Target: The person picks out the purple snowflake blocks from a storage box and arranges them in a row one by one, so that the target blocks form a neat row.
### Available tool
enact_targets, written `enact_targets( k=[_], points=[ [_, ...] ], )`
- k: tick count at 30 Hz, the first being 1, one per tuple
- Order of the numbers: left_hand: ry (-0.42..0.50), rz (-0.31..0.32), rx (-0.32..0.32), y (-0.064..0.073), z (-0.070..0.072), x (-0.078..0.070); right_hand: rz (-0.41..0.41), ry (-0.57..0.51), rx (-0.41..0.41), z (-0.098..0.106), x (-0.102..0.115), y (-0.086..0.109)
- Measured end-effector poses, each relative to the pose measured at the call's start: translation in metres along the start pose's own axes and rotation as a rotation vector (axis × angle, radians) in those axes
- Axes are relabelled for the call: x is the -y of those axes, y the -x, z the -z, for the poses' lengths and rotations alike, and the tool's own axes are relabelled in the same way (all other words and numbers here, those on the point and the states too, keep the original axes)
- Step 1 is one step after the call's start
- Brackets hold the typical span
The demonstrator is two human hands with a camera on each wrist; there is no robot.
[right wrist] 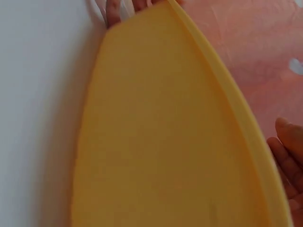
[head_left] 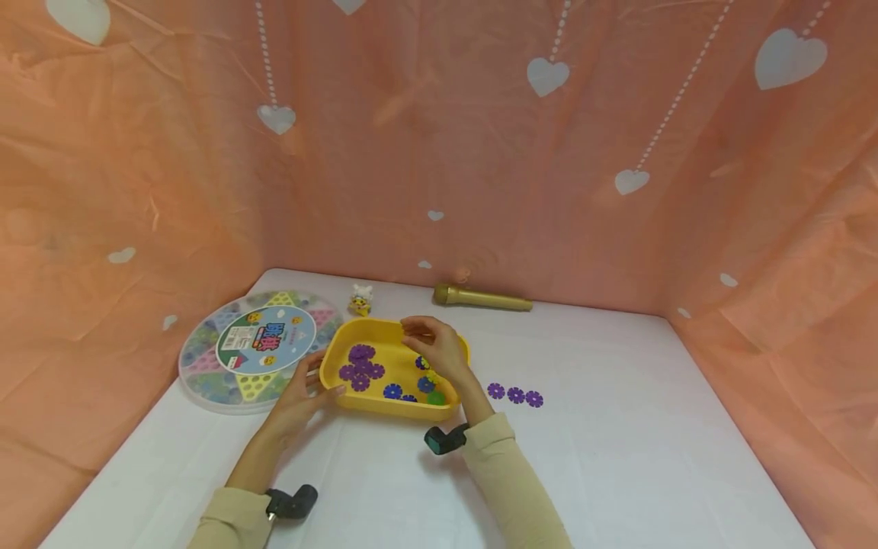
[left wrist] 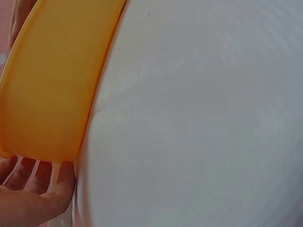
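In the head view a yellow plastic tray [head_left: 394, 409] holds several purple notched discs [head_left: 360, 370], some blue discs [head_left: 392, 391] and a green disc [head_left: 436, 398]. My left hand [head_left: 300, 396] is at the tray's left end; in the left wrist view its fingertips [left wrist: 41, 175] rest against the end wall. Over the tray's right part is my right hand [head_left: 439, 351], its fingers loosely bent with a gap to the thumb and nothing visible between them. It covers part of the tray's inside. In the right wrist view this hand [right wrist: 291, 165] shows beyond the tray's rim.
Three purple discs [head_left: 516, 395] lie in a row on the white table [head_left: 604, 457], right of the tray. A round Chinese checkers box [head_left: 226, 389] is at the left. Behind the tray are a small figurine [head_left: 360, 300] and a gold microphone [head_left: 483, 298]. Heart-patterned pink cloth [head_left: 480, 152] surrounds the table.
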State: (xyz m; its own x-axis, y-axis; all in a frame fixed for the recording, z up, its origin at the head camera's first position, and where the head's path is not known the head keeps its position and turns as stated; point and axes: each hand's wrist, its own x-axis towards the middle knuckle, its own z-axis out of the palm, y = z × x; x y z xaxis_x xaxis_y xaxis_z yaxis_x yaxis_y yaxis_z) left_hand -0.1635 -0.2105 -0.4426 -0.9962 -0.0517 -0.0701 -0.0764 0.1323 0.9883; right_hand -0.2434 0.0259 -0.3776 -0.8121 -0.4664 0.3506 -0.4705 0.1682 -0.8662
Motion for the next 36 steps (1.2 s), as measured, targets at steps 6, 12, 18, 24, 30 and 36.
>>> enact_targets(
  k=[6, 12, 18, 24, 30, 36],
  points=[
    [-0.010, -0.004, -0.003, -0.001, 0.000, 0.000, -0.042, -0.112, 0.028, -0.029, -0.011, -0.013],
    [-0.028, 0.023, 0.000, -0.001, 0.000, 0.000, -0.120, -0.093, 0.013, -0.042, -0.039, -0.024],
    [-0.034, 0.003, 0.001, 0.000, 0.001, -0.001, -0.172, 0.048, 0.270, -0.045, -0.046, -0.027],
    [-0.031, 0.004, 0.000, 0.000, 0.002, 0.001, -0.275, 0.046, 0.437, -0.051, -0.048, -0.023],
    [-0.054, 0.029, -0.005, 0.001, -0.001, 0.003, -0.204, 0.241, 0.490, -0.056, -0.057, -0.021],
    [-0.058, 0.024, -0.001, 0.002, 0.000, -0.001, -0.077, 0.434, 0.481, -0.058, -0.061, -0.026]
  ],
)
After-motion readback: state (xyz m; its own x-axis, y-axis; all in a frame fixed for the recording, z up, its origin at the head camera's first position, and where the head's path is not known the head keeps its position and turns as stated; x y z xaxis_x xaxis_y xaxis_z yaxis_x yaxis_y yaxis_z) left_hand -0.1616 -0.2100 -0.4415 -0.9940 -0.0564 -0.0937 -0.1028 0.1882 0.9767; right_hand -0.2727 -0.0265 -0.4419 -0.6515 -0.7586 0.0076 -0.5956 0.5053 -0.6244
